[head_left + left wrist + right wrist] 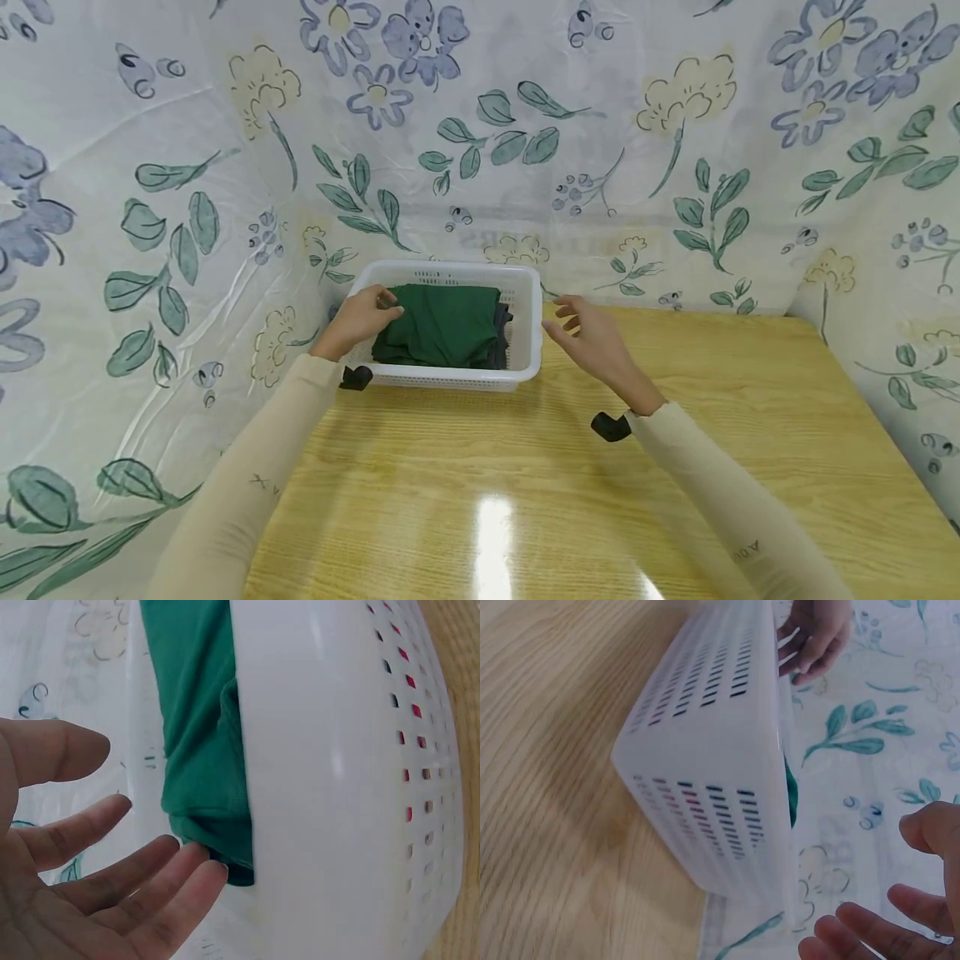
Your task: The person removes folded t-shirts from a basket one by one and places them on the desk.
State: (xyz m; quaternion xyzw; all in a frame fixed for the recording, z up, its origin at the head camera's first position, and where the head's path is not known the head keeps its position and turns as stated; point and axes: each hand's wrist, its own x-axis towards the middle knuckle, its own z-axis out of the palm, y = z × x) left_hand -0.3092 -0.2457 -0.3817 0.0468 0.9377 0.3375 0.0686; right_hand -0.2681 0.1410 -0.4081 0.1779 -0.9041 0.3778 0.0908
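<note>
A white plastic basket (529, 333) with slotted walls stands at the back left of the table. Folded green cloth (450, 321) lies inside it, on top of darker cloth (500, 337). My left hand (362, 319) is over the basket's left end, its fingers loosely bent beside the green cloth (199, 712); nothing is gripped. Whether the fingertips touch the cloth I cannot tell. Just outside the basket's right end, my right hand (592, 337) hovers with relaxed fingers and holds nothing. From the right wrist, the basket (697, 742) shows its slotted side, apart from my right hand (900, 915).
A yellowish wooden table (420, 467) extends in front of the basket and to its right. Floral sheeting (480, 167) hangs behind the basket and at both sides, close to its left end. Black wrist mounts (611, 427) sit on my sleeves.
</note>
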